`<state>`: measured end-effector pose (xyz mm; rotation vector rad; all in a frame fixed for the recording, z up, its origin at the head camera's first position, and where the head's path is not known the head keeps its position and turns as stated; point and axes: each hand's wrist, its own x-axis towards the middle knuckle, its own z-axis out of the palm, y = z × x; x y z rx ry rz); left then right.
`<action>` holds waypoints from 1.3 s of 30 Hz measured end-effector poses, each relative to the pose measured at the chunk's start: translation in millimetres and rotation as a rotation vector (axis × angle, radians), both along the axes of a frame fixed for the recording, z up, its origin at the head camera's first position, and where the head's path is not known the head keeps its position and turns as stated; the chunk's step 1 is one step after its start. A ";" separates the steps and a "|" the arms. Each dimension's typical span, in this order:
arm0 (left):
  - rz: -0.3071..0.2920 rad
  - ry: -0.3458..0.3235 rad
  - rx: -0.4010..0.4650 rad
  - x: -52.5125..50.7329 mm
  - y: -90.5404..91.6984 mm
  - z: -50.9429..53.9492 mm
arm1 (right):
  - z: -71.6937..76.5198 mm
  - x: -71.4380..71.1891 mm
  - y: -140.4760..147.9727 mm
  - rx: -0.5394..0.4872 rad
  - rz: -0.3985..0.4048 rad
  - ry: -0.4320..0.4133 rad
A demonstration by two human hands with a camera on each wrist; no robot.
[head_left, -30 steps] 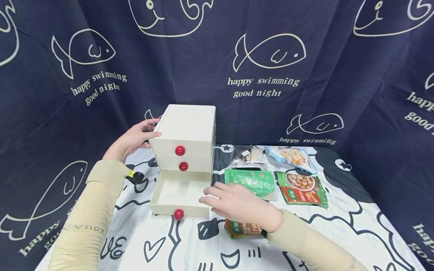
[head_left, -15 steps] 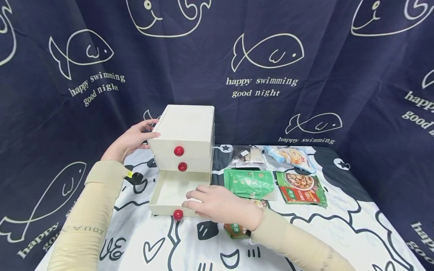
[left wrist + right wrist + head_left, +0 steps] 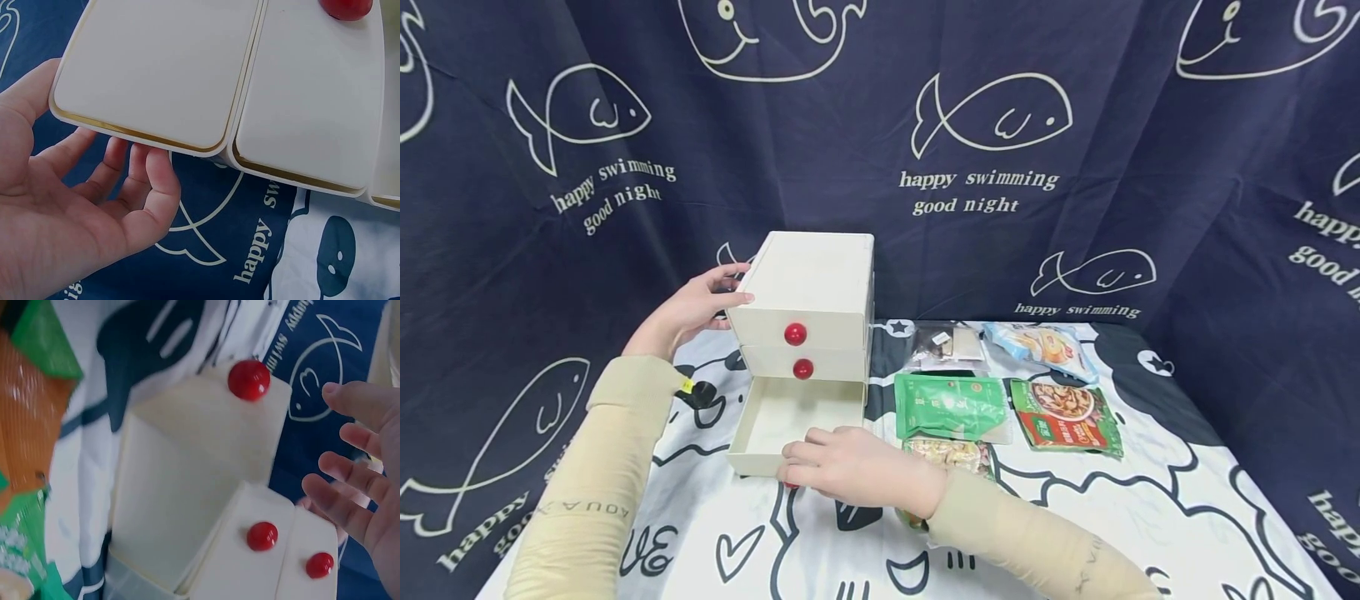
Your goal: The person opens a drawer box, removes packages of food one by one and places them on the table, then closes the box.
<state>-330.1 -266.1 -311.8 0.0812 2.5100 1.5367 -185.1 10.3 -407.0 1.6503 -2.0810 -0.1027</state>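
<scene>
A white unit [image 3: 808,271] of three stacked drawers with red knobs stands on the cloth. Its bottom drawer [image 3: 797,408] is pulled out, and the part of its inside that shows is bare. My left hand [image 3: 692,308] rests against the unit's upper left side, thumb at the top edge. In the left wrist view its bent fingertips [image 3: 115,145] touch that side. My right hand [image 3: 857,468] is at the bottom drawer's front, partly covering its red knob [image 3: 792,485]. In the right wrist view its fingers are spread, apart from the bottom knob [image 3: 249,380].
Right of the drawers lie a clear packet [image 3: 947,346], a light-blue bag [image 3: 1045,350], a green pouch [image 3: 951,407], a red-and-green pouch [image 3: 1067,417] and another packet [image 3: 951,452]. An orange packet [image 3: 28,412] is mostly under my right forearm. A dark patterned curtain [image 3: 820,167] hangs behind.
My right hand has moved left, from beside the packets to the bottom drawer's front, where it now covers part of the knob. My left hand has stayed against the unit.
</scene>
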 end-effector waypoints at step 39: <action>0.002 0.008 0.025 1.6 1.9 0.7 | -43.6 14.2 -47.3 0.127 -0.161 0.193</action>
